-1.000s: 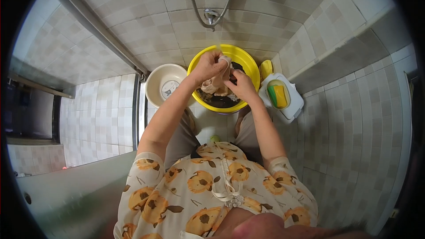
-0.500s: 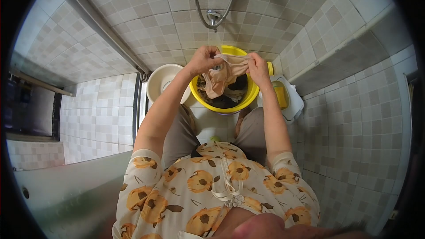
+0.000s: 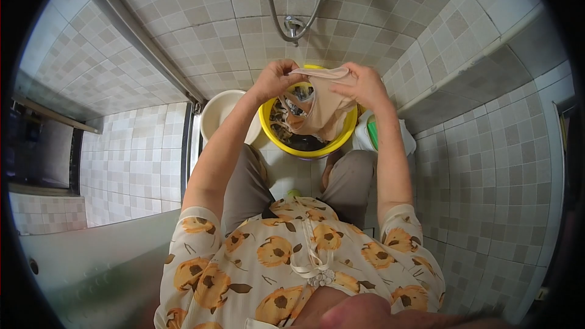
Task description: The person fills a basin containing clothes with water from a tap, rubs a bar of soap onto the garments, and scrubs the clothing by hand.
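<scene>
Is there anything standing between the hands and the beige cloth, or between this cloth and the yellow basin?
Nothing visible: the left hand and right hand hold the beige cloth, and no object shows between it and the yellow basin below.

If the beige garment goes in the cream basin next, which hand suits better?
Likely the left hand: it holds the beige garment and is nearer the cream basin. The right hand also holds it, but farther away, across the yellow basin.
</scene>
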A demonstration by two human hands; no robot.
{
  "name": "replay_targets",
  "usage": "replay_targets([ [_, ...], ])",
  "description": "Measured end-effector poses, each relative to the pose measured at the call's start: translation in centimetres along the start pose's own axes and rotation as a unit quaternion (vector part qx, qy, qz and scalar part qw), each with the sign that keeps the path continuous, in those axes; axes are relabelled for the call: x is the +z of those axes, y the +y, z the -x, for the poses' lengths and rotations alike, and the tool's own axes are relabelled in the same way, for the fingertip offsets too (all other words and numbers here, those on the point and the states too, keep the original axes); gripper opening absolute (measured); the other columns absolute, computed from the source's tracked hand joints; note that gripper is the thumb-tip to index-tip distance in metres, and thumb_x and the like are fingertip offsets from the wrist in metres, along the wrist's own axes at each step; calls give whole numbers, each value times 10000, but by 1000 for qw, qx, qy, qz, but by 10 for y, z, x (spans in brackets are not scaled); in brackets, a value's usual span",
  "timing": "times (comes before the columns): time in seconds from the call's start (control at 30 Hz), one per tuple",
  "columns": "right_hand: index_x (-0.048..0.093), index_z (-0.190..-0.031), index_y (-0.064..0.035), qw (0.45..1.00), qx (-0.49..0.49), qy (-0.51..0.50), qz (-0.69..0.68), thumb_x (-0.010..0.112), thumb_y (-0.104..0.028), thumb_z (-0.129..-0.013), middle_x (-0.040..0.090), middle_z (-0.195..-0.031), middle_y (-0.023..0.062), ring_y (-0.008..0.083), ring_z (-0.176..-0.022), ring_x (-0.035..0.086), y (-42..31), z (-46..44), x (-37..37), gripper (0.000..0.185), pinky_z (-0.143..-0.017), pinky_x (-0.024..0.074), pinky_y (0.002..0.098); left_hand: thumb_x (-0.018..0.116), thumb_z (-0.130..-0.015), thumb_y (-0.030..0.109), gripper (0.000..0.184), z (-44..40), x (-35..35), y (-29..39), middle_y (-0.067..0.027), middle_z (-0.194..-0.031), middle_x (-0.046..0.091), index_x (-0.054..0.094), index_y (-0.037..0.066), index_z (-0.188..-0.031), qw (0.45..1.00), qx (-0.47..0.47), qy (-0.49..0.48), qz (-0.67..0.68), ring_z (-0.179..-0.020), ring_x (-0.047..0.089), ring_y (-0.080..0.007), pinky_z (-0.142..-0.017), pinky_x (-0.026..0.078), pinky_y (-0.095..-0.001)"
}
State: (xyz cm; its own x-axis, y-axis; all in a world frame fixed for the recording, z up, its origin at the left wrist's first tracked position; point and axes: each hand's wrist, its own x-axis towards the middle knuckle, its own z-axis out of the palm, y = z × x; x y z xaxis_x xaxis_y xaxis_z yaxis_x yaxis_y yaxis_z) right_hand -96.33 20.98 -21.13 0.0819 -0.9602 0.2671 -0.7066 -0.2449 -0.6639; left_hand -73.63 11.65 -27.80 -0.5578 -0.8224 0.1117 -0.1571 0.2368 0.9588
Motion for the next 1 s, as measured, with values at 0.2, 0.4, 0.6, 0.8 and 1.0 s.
replay_targets([
  [0.2,666,-982,-76,983,53,-16,172,689,-139,-724,653,-793,163,314,-715,621,21,7,18,267,-675,476,373,687,-838,147,137,0,3,-3,-3,-811,640,619,35,-875,997,-21,-67,34,-752,578,-71,-681,487,-223],
  [0.4,617,-917,0,994,14,-48,-93,560,-83,-833,590,-751,55,115,-706,547,38,-2,21,131,-652,441,253,775,-742,240,378,18,3,18,-25,-839,652,609,40,-1017,974,10,-127,-186,-767,597,-113,-718,483,-269],
  [0.6,584,-882,0,956,56,-29,-287,545,-99,-853,559,-802,-14,60,-733,496,27,-18,39,110,-637,415,213,803,-701,302,448,9,28,-16,-35,-850,669,624,58,-1030,977,-3,-120,-177,-755,585,-126,-724,475,-278],
  [0.8,588,-836,2,990,63,48,-117,564,-119,-841,555,-760,-9,66,-685,500,21,-29,33,124,-606,421,224,649,-877,258,231,2,44,-27,25,-843,639,646,46,-970,985,-81,-147,42,-758,555,-67,-710,468,-242],
  [1.0,599,-812,4,959,121,81,-241,589,-109,-811,581,-753,10,80,-675,524,29,-32,35,113,-587,430,237,548,-933,293,285,8,55,-33,10,-865,624,620,38,-1038,964,-102,-119,214,-700,548,-69,-610,454,-225],
])
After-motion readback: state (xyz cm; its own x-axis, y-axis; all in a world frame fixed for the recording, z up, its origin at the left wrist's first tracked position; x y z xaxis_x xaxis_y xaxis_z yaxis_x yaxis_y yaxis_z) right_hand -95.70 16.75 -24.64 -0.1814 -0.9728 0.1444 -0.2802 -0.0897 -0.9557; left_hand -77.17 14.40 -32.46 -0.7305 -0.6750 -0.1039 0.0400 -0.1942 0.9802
